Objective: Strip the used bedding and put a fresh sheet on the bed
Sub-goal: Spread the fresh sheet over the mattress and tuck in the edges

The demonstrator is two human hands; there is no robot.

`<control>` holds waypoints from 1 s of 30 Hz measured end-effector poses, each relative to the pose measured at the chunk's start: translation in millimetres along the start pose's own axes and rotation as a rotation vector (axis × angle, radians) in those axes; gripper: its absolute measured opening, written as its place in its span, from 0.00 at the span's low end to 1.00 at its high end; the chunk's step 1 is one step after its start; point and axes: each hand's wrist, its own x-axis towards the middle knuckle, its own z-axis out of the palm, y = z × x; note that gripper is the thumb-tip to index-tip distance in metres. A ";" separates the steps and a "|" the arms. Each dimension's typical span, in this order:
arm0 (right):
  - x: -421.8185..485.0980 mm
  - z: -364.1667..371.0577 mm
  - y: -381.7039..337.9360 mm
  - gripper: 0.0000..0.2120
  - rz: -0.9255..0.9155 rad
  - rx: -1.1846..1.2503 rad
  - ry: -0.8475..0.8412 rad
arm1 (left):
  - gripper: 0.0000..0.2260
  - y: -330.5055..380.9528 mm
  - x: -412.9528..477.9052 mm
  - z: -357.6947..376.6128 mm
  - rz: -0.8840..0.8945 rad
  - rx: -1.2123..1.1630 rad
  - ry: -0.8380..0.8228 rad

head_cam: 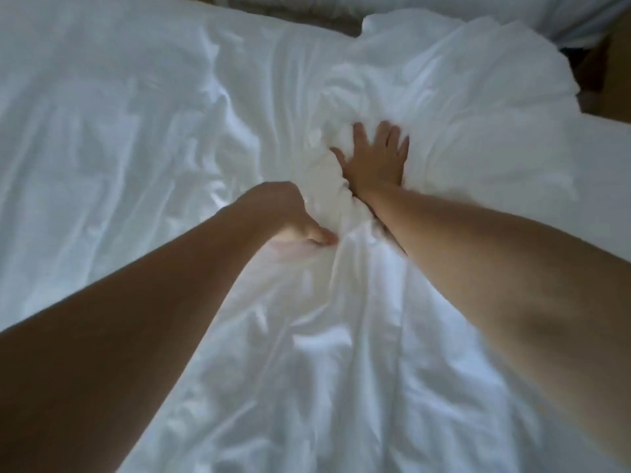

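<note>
Your left hand (297,224) is curled downward, fingers and thumb pinching a fold of the white sheet (136,131) near the middle of the bed. Your right hand (375,158) lies further out with fingers straight and slightly spread, palm pressing flat into a bunched mound of the same sheet and gripping nothing. That sheet covers nearly the whole bed, heavily wrinkled, with creases running toward your hands. More white bedding (444,10) sits beyond the far edge, and a strip of brown floor (604,93) shows at the upper right.
</note>
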 end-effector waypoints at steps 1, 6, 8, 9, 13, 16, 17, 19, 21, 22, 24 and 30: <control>-20.2 -18.3 2.6 0.34 -0.012 0.000 -0.002 | 0.35 -6.6 -13.0 13.2 -0.022 -0.107 -0.065; -211.7 -66.5 115.8 0.55 0.452 0.111 0.121 | 0.20 -36.0 -67.3 44.0 -0.042 -0.793 -0.203; -285.9 -61.2 143.3 0.58 0.696 0.459 -0.166 | 0.23 -57.9 -86.2 44.3 -0.032 -0.787 -0.296; -313.2 -56.3 145.8 0.54 0.734 0.671 -0.228 | 0.28 -72.0 -97.7 45.1 -0.013 -0.705 -0.462; -406.7 -17.9 116.8 0.35 0.782 1.247 -0.352 | 0.37 -135.6 -136.8 73.9 0.072 -0.319 -0.416; -462.1 -16.5 103.3 0.24 0.829 1.280 -0.014 | 0.34 -187.9 -174.8 97.4 0.038 -0.524 -0.098; -480.2 -22.0 100.9 0.23 0.834 1.357 0.029 | 0.35 -205.2 -191.2 104.2 0.059 -0.594 -0.165; -528.6 -30.8 82.0 0.28 0.869 1.431 -0.142 | 0.37 -233.5 -227.6 123.0 0.116 -0.549 -0.377; -588.1 -16.9 49.7 0.35 0.827 1.308 -0.424 | 0.28 -256.6 -256.6 149.6 0.216 -0.481 -0.434; -617.4 -5.5 35.2 0.36 0.819 1.214 -0.476 | 0.24 -266.8 -264.6 163.1 0.243 -0.508 -0.364; -652.4 6.3 16.6 0.32 0.892 1.062 -0.249 | 0.21 -288.8 -278.8 174.5 0.173 -0.657 -0.149; -767.1 22.9 -22.1 0.32 1.029 1.254 -0.454 | 0.27 -349.1 -358.2 204.6 0.215 -0.500 -0.784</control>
